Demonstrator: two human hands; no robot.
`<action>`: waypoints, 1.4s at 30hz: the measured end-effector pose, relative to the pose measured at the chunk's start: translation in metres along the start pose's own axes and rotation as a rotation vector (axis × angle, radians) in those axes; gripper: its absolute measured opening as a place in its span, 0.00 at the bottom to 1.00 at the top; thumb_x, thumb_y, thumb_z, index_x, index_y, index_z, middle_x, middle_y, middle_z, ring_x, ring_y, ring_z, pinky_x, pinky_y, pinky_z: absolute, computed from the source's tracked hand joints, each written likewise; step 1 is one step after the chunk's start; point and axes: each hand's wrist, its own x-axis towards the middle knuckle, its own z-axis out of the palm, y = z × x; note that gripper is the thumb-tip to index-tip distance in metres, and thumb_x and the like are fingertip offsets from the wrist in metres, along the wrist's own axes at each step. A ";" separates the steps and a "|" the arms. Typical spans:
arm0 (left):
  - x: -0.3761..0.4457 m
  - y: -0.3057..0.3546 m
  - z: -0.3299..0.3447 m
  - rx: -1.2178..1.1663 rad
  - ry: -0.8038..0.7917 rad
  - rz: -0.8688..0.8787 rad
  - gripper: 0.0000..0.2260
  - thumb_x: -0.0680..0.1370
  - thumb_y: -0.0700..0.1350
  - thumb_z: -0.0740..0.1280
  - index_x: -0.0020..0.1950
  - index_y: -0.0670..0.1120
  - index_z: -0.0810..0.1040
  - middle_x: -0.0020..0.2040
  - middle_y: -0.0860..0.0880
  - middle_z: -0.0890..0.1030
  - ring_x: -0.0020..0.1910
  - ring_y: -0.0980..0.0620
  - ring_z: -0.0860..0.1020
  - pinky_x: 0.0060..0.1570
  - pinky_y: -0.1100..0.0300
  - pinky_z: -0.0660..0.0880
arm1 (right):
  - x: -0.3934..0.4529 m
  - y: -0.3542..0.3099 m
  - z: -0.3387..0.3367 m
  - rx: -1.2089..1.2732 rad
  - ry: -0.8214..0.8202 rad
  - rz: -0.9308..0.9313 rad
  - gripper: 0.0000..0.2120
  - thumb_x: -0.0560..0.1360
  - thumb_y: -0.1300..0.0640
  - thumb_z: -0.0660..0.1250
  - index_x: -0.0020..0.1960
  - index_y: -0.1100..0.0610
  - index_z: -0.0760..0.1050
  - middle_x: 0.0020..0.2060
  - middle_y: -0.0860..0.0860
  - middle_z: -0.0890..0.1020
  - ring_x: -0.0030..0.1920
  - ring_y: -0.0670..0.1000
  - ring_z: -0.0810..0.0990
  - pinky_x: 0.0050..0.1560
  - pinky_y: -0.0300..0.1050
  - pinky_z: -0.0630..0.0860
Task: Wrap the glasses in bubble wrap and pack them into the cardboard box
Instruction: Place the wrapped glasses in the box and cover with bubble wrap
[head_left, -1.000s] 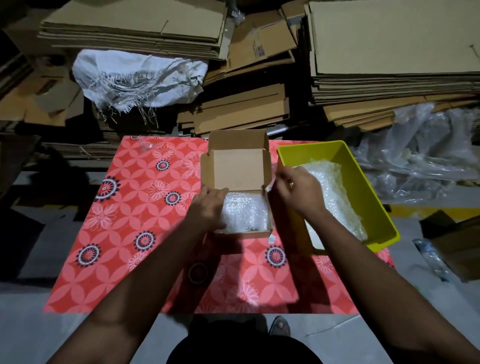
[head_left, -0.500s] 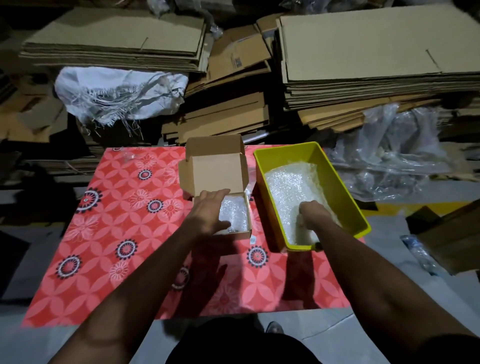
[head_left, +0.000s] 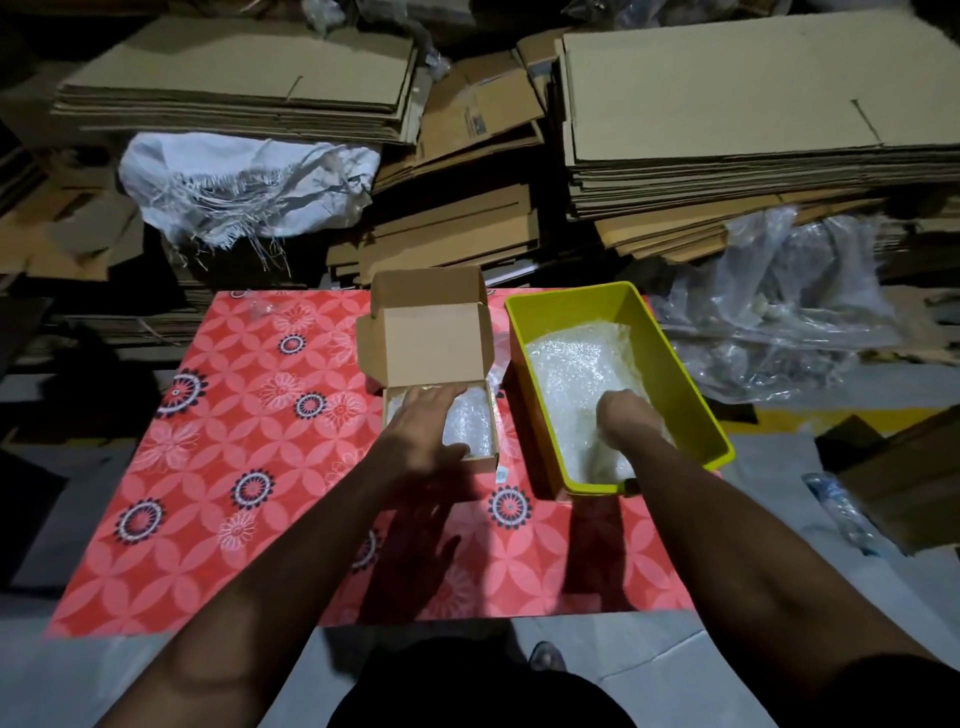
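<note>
Where stacked cardboard backs a red floral mat, one box and one yellow bin sit. Left hand lies flat and unclenched on wrap in the box; right hand is buried in the bin's wrap, grip unclear.

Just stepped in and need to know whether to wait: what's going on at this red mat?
A person is packing a small cardboard box that sits open on the red patterned mat. The left hand rests flat on a bubble-wrapped bundle already lying in the box. The right hand is down in the yellow tub beside it, among loose bubble wrap. Whether that hand has gripped anything cannot be told. The box lid stands open.
</note>
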 end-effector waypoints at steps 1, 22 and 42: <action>0.000 -0.001 -0.001 -0.002 -0.008 -0.005 0.38 0.71 0.54 0.75 0.77 0.52 0.63 0.73 0.51 0.70 0.71 0.50 0.63 0.68 0.57 0.64 | 0.001 0.003 0.000 0.057 0.032 0.024 0.12 0.73 0.63 0.64 0.54 0.57 0.80 0.51 0.56 0.83 0.50 0.60 0.84 0.46 0.46 0.79; 0.010 0.029 -0.056 -1.096 0.077 -0.348 0.05 0.80 0.37 0.67 0.47 0.40 0.81 0.43 0.43 0.83 0.43 0.48 0.81 0.46 0.55 0.77 | -0.117 -0.106 -0.047 0.509 0.783 -0.829 0.09 0.75 0.52 0.69 0.52 0.56 0.80 0.50 0.46 0.83 0.56 0.51 0.77 0.56 0.51 0.73; -0.054 -0.030 -0.124 -0.957 0.519 -0.254 0.20 0.75 0.37 0.74 0.62 0.53 0.74 0.44 0.39 0.83 0.40 0.49 0.81 0.39 0.58 0.78 | -0.105 -0.139 -0.079 1.357 0.174 -0.561 0.18 0.77 0.62 0.70 0.63 0.45 0.77 0.38 0.49 0.78 0.38 0.47 0.73 0.45 0.44 0.74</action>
